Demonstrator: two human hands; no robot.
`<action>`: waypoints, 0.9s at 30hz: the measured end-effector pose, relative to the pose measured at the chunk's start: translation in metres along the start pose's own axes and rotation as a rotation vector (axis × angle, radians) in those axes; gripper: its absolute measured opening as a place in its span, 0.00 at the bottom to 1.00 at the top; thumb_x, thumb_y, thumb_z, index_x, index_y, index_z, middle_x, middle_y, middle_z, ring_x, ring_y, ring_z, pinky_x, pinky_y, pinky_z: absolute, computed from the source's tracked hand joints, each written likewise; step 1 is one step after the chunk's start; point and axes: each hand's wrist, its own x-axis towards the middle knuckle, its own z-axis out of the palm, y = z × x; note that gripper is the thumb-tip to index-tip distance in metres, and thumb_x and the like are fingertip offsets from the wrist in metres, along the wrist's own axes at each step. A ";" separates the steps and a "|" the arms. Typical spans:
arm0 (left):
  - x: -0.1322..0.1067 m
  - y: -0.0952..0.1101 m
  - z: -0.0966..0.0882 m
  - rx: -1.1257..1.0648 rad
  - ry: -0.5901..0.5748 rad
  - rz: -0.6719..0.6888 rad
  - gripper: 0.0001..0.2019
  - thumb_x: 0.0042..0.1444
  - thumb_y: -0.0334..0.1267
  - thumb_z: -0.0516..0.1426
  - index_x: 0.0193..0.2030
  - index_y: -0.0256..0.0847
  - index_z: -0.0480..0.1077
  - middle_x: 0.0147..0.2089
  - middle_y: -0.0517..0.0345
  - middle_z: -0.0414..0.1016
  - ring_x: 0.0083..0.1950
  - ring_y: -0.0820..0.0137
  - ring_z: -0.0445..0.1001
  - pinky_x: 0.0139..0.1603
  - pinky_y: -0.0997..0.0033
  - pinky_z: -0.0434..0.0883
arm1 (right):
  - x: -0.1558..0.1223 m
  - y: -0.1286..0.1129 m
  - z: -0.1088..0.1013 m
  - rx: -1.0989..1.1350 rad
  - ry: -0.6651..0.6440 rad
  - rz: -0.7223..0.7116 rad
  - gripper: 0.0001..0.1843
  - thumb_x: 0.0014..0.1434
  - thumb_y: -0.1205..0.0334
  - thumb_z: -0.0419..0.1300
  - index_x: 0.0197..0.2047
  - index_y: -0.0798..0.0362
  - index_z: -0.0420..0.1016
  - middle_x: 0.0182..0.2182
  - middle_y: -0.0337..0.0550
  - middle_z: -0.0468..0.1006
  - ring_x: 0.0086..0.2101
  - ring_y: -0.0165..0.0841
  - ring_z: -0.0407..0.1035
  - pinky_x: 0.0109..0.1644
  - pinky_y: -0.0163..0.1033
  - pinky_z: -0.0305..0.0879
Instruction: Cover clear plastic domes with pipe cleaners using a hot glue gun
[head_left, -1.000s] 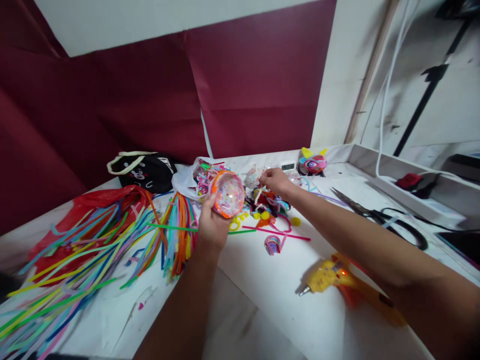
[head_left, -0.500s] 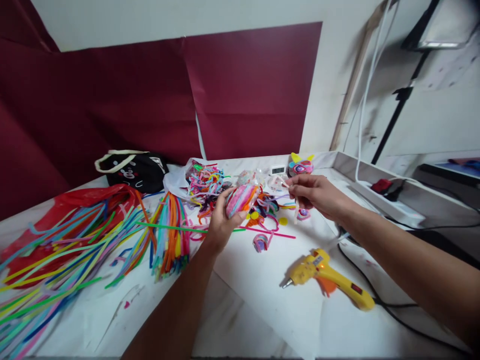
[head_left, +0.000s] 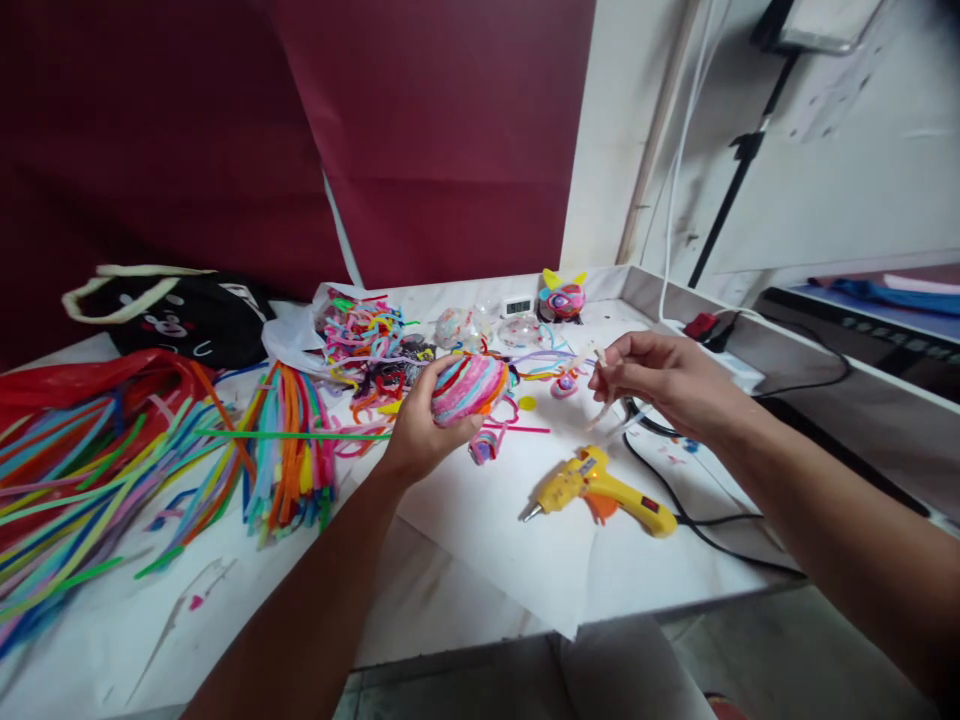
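Observation:
My left hand (head_left: pixel 421 432) is wrapped around a ball covered in striped pipe cleaners (head_left: pixel 474 388), mostly pink with red, orange and blue. To the right, my right hand (head_left: pixel 654 378) pinches a thin pale strip (head_left: pixel 598 412) between thumb and fingers, apart from the ball. What the strip is made of is too blurred to tell. A yellow hot glue gun (head_left: pixel 571 484) lies below my right hand, its nozzle pointing left. Under the ball, a small coiled pipe-cleaner piece (head_left: pixel 484 447) rests on white paper (head_left: pixel 487 530).
Long pipe cleaners (head_left: pixel 289 440) spread across the left side, partly on a red bag (head_left: pixel 161 370). Behind stand a black pouch (head_left: pixel 187 320), a small digital clock (head_left: pixel 517 307) and a finished-looking eared ball (head_left: pixel 562 298). A power strip (head_left: pixel 739 372) and black cables sit right.
The view has swung right and down, so the table's front edge shows. My right hand, with the pale strip, has come lower and nearer the glue gun. The ball stays in my left hand.

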 end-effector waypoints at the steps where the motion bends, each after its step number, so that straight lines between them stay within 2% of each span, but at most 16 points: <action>1: 0.000 0.001 0.001 0.016 -0.013 0.003 0.38 0.45 0.47 0.64 0.63 0.38 0.61 0.62 0.43 0.67 0.61 0.51 0.69 0.63 0.51 0.65 | -0.002 0.001 -0.002 0.005 0.013 -0.002 0.13 0.47 0.58 0.73 0.30 0.55 0.74 0.25 0.41 0.80 0.27 0.32 0.75 0.33 0.36 0.72; 7: 0.001 -0.004 -0.002 0.113 -0.003 0.017 0.38 0.46 0.47 0.64 0.63 0.38 0.61 0.63 0.43 0.67 0.62 0.50 0.68 0.65 0.50 0.63 | -0.003 0.009 -0.008 0.076 0.102 -0.036 0.12 0.45 0.63 0.71 0.32 0.54 0.74 0.24 0.40 0.80 0.24 0.31 0.74 0.30 0.34 0.69; 13: 0.005 -0.013 -0.011 0.084 0.020 -0.023 0.37 0.46 0.47 0.65 0.63 0.41 0.61 0.64 0.46 0.66 0.63 0.52 0.67 0.63 0.53 0.66 | -0.003 0.021 -0.010 0.107 0.098 -0.060 0.13 0.45 0.64 0.70 0.36 0.54 0.76 0.25 0.41 0.81 0.24 0.31 0.73 0.30 0.35 0.69; 19: 0.008 0.005 -0.012 0.040 -0.012 -0.064 0.37 0.48 0.50 0.64 0.64 0.42 0.60 0.65 0.46 0.65 0.63 0.50 0.67 0.63 0.52 0.66 | -0.007 0.022 -0.011 0.084 0.095 -0.046 0.11 0.46 0.65 0.68 0.36 0.54 0.77 0.25 0.40 0.80 0.23 0.29 0.72 0.30 0.35 0.69; 23: -0.005 0.019 -0.015 0.199 -0.097 -0.045 0.39 0.46 0.54 0.64 0.64 0.43 0.61 0.64 0.45 0.66 0.64 0.47 0.65 0.64 0.50 0.65 | -0.007 0.020 -0.015 0.099 0.131 -0.050 0.11 0.45 0.64 0.67 0.35 0.55 0.76 0.24 0.39 0.80 0.22 0.29 0.72 0.30 0.36 0.69; 27: -0.035 0.019 -0.028 0.351 -0.225 -0.007 0.38 0.49 0.52 0.63 0.66 0.47 0.58 0.67 0.47 0.63 0.65 0.48 0.65 0.62 0.52 0.67 | -0.008 0.017 -0.018 0.125 0.181 -0.069 0.11 0.44 0.64 0.68 0.34 0.55 0.76 0.24 0.39 0.80 0.21 0.28 0.71 0.28 0.35 0.67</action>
